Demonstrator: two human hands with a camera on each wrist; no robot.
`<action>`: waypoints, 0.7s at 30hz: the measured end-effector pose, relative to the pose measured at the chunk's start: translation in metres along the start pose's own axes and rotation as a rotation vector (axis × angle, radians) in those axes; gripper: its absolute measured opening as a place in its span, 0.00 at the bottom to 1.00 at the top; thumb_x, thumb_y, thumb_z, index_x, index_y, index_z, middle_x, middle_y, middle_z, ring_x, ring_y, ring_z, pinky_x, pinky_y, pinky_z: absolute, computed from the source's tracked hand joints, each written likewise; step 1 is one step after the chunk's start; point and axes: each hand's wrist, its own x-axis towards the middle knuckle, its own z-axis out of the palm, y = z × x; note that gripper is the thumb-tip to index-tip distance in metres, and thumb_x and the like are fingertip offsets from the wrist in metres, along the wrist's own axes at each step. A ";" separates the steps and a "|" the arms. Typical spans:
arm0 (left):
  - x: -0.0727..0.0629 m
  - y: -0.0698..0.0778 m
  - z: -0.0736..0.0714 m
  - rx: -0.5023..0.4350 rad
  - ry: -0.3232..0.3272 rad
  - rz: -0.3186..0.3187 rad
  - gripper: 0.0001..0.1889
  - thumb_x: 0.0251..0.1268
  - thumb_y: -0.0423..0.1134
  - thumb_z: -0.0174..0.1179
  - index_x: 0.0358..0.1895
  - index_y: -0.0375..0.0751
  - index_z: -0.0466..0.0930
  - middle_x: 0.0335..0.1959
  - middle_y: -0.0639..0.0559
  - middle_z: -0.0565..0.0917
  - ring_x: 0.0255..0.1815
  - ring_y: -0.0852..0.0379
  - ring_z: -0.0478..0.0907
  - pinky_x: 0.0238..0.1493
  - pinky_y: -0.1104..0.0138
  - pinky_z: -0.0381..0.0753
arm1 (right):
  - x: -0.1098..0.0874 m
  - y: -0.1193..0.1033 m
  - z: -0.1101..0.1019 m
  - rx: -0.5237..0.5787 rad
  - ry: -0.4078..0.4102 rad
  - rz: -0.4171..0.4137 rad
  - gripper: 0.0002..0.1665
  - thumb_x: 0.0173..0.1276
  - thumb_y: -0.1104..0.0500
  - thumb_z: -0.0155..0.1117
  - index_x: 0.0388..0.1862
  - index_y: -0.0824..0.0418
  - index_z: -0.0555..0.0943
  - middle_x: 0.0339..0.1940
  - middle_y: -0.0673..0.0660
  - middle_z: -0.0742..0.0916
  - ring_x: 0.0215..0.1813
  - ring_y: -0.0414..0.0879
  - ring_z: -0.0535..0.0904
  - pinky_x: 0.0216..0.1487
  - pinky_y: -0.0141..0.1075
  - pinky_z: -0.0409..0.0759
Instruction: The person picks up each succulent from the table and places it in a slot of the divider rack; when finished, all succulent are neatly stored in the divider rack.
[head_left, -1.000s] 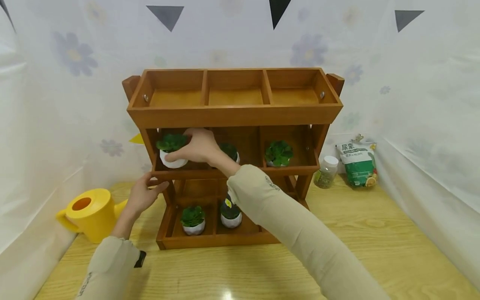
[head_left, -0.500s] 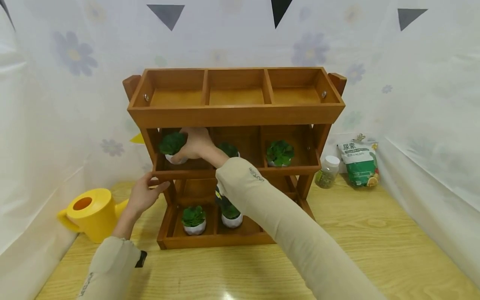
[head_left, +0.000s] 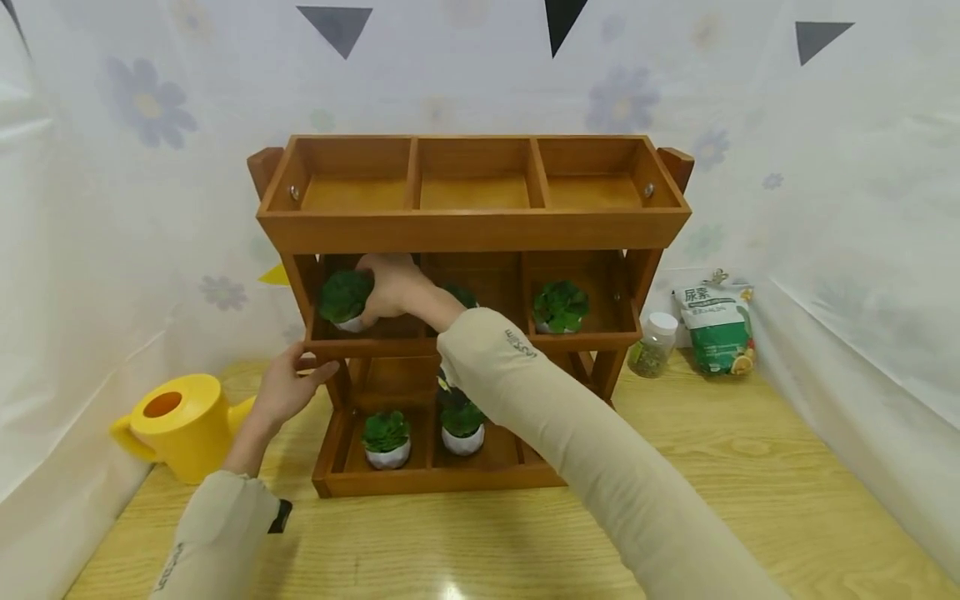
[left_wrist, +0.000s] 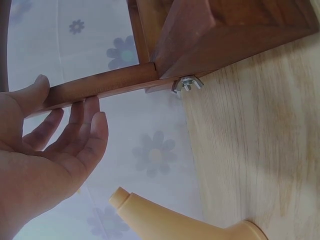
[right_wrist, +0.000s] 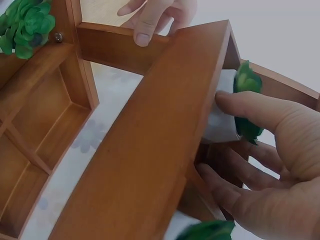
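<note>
A small potted succulent with a white pot sits at the left compartment of the middle tier on the wooden plant stand. My right hand holds it from the right. In the right wrist view, the thumb lies on the white pot and the other fingers reach past its side, behind the tier's front board. My left hand grips the stand's left side post, thumb on one face and fingers on the other.
Potted succulents also stand in the middle tier's right compartment and centre, and on the bottom tier. A yellow watering can is at left. A lidded jar and a green-and-white bag stand at right.
My right hand has brought the succulent back and down into the left compartment, its pot now partly behind the front board. The left hand stays on the post.
</note>
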 end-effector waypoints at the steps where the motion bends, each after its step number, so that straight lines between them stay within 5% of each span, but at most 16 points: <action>1: 0.000 0.000 0.000 -0.001 0.000 0.003 0.28 0.72 0.47 0.54 0.65 0.30 0.64 0.64 0.26 0.67 0.61 0.30 0.68 0.49 0.47 0.79 | 0.000 0.000 -0.001 -0.002 -0.011 0.008 0.36 0.54 0.54 0.75 0.62 0.56 0.75 0.59 0.54 0.77 0.61 0.50 0.70 0.57 0.37 0.74; 6: 0.001 -0.001 -0.002 0.010 -0.001 0.003 0.27 0.72 0.46 0.54 0.65 0.30 0.65 0.64 0.26 0.66 0.62 0.29 0.67 0.50 0.45 0.78 | -0.003 0.002 -0.008 0.034 -0.049 0.026 0.32 0.61 0.59 0.69 0.65 0.56 0.72 0.61 0.54 0.76 0.60 0.48 0.72 0.52 0.36 0.76; 11: 0.001 -0.001 -0.003 0.015 -0.012 0.002 0.28 0.72 0.47 0.54 0.65 0.30 0.64 0.65 0.26 0.66 0.62 0.29 0.68 0.51 0.45 0.77 | -0.015 0.007 -0.008 0.040 -0.003 -0.066 0.26 0.63 0.59 0.67 0.61 0.60 0.76 0.58 0.55 0.79 0.58 0.48 0.74 0.53 0.36 0.76; 16: -0.003 0.003 -0.003 0.013 -0.052 0.006 0.30 0.72 0.47 0.54 0.68 0.30 0.61 0.64 0.25 0.67 0.60 0.29 0.70 0.50 0.47 0.78 | -0.042 0.017 -0.011 -0.017 0.075 -0.222 0.27 0.65 0.55 0.66 0.61 0.62 0.76 0.59 0.56 0.80 0.62 0.49 0.74 0.61 0.38 0.72; 21: -0.012 0.013 -0.006 0.046 -0.126 0.000 0.35 0.72 0.48 0.54 0.72 0.28 0.54 0.65 0.24 0.64 0.61 0.28 0.67 0.53 0.45 0.76 | -0.083 0.027 -0.017 0.061 0.165 -0.313 0.26 0.65 0.52 0.66 0.61 0.60 0.76 0.59 0.54 0.80 0.61 0.48 0.73 0.61 0.39 0.71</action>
